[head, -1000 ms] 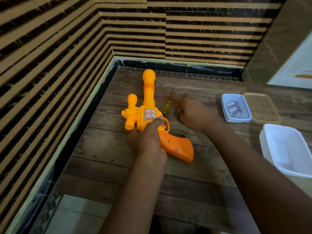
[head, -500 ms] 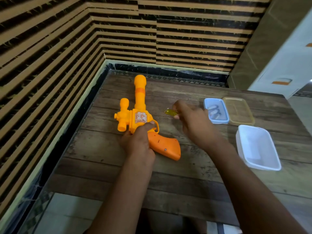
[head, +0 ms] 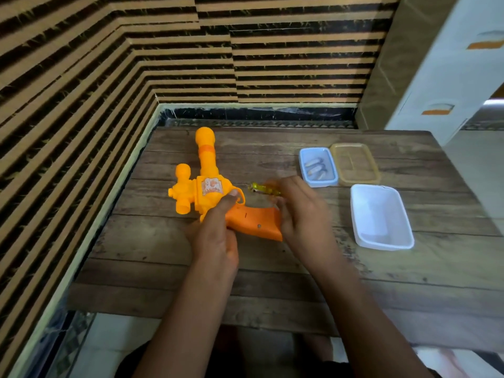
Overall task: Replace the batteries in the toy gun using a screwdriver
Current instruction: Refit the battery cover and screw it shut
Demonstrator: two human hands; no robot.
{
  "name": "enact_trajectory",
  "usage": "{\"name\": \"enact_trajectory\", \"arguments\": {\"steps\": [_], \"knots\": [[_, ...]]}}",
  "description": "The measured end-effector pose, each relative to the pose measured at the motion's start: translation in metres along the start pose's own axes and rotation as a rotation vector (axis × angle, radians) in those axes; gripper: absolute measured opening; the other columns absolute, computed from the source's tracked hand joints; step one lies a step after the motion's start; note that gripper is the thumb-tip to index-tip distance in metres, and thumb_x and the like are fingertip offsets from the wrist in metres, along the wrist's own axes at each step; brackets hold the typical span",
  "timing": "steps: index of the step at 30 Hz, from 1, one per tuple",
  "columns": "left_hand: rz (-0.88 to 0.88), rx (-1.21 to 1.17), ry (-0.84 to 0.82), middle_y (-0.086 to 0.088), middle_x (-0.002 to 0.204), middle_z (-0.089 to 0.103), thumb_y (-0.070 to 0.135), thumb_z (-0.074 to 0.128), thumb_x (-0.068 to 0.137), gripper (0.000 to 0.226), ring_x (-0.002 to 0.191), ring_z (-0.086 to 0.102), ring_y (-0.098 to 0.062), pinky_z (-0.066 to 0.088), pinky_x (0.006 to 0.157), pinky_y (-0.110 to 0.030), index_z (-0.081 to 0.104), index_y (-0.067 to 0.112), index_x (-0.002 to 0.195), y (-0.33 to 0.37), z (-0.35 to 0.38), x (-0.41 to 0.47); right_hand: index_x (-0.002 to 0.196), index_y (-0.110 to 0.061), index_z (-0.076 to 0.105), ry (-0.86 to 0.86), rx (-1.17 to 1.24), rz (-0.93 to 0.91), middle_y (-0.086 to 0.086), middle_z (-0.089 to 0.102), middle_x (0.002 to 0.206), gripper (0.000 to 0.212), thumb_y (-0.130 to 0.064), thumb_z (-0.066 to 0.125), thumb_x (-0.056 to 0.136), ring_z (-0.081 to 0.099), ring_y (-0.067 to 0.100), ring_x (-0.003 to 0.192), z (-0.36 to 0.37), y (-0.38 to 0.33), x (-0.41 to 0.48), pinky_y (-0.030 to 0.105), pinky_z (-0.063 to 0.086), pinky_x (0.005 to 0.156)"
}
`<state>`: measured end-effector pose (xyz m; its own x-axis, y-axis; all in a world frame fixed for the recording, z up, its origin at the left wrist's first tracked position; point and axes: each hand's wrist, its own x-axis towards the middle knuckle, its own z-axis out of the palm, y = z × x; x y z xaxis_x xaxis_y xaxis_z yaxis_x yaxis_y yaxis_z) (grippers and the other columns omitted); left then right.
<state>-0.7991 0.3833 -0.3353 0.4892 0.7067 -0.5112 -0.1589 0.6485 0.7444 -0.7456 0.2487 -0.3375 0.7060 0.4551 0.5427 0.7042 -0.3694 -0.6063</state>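
We are gripping the toy gun (head: 208, 170) with our left hand (head: 215, 238), the fingers curling round the place where the handle is joining the body. Our right hand (head: 300, 211) is clenching round the screwdriver (head: 259, 187), just at 3 o'clock from the trigger guard; it is blurred. The gun is lying flat on the wooden table (head: 272, 282), its barrel pointing to 12 o'clock. Its body is showing yellow-orange with a sticker, the handle darker orange with a small screw (head: 259, 226), and a scope-like piece is sitting at the 9 o'clock side. At 3 o'clock from the gun, the white tub (head: 381, 214) is standing with nothing visible inside. Farther, at 1 o'clock, the blue box (head: 320, 183) is holding a few batteries (head: 315, 166), and the amber box (head: 354, 163) is touching its right side.
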Motion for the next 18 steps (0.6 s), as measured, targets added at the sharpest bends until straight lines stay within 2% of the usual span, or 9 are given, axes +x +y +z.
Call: {"name": "enact_trajectory", "arguments": {"steps": [2,3,6,10,12,14,16,17,18], "knots": [[-0.016,-0.02,-0.05,-0.012,0.126,0.076,0.002,0.082,0.084,0.052,0.11,0.075,-0.023,0.063,0.081,-0.031,0.07,0.01,0.134,-0.002,0.0,-0.001,0.118,-0.003,0.069,0.04,0.058,0.04,0.011,0.07,0.105,0.031,0.009,0.057,0.091,0.065,0.023,0.094,0.002,-0.003,0.002,0.008,0.04,0.08],[-0.022,-0.031,-0.069,-0.014,0.129,0.075,0.004,0.08,0.087,0.05,0.106,0.075,-0.022,0.063,0.079,-0.03,0.069,0.009,0.135,-0.003,0.0,0.0,0.117,-0.003,0.069,0.066,0.099,0.057,0.011,0.072,0.104,0.03,0.011,0.058,0.092,0.065,0.02,0.094,0.004,-0.003,0.003,0.004,0.038,0.08],[-0.035,-0.05,-0.143,-0.021,0.135,0.07,0.009,0.074,0.092,0.047,0.105,0.071,-0.025,0.063,0.08,-0.036,0.066,0.006,0.139,-0.002,0.002,0.002,0.114,-0.006,0.069,0.188,0.225,0.097,0.008,0.072,0.105,0.024,0.007,0.064,0.096,0.067,0.016,0.097,0.006,-0.009,0.009,0.013,0.046,0.084],[-0.075,-0.062,-0.183,-0.017,0.13,0.072,0.012,0.069,0.097,0.046,0.101,0.071,-0.023,0.063,0.066,-0.032,0.063,0.009,0.142,-0.008,0.003,0.004,0.112,-0.026,0.068,0.321,0.561,0.223,0.014,0.064,0.111,0.032,0.001,0.07,0.095,0.068,0.021,0.105,0.002,-0.018,0.009,0.027,0.056,0.087],[-0.109,-0.072,-0.191,-0.013,0.12,0.073,0.014,0.066,0.1,0.041,0.098,0.072,-0.022,0.063,0.07,-0.033,0.063,0.01,0.141,-0.015,0.005,0.004,0.111,-0.018,0.07,0.335,0.659,0.331,0.011,0.069,0.102,0.022,-0.002,0.07,0.095,0.069,0.026,0.099,0.003,-0.017,0.009,0.041,0.06,0.085],[-0.137,-0.054,-0.225,-0.013,0.108,0.075,0.017,0.064,0.101,0.036,0.094,0.073,-0.023,0.064,0.077,-0.036,0.064,0.01,0.136,-0.018,0.006,0.003,0.111,-0.007,0.067,0.326,0.688,0.379,0.023,0.067,0.093,0.013,-0.005,0.067,0.098,0.068,0.036,0.089,0.001,-0.015,0.009,0.052,0.059,0.08],[-0.16,-0.019,-0.26,-0.014,0.108,0.076,0.017,0.067,0.1,0.034,0.093,0.075,-0.023,0.064,0.081,-0.037,0.065,0.01,0.133,-0.019,0.009,0.002,0.108,-0.004,0.06,0.327,0.758,0.409,0.039,0.059,0.089,0.004,-0.006,0.059,0.104,0.067,0.036,0.079,-0.003,-0.012,0.011,0.046,0.057,0.072],[-0.169,-0.005,-0.264,-0.014,0.112,0.075,0.015,0.069,0.098,0.035,0.096,0.075,-0.023,0.064,0.084,-0.038,0.066,0.009,0.132,-0.02,0.011,0.003,0.107,-0.004,0.057,0.327,0.785,0.433,0.038,0.061,0.085,0.003,-0.006,0.056,0.106,0.068,0.033,0.077,-0.005,-0.01,0.013,0.04,0.056,0.068],[-0.179,0.007,-0.269,-0.013,0.114,0.074,0.01,0.07,0.096,0.031,0.097,0.074,-0.022,0.063,0.086,-0.038,0.068,0.01,0.128,-0.02,0.011,0.004,0.107,-0.004,0.055,0.321,0.809,0.471,0.03,0.065,0.08,0.004,-0.008,0.053,0.108,0.07,0.03,0.074,-0.007,-0.008,0.014,0.035,0.057,0.066]]}}
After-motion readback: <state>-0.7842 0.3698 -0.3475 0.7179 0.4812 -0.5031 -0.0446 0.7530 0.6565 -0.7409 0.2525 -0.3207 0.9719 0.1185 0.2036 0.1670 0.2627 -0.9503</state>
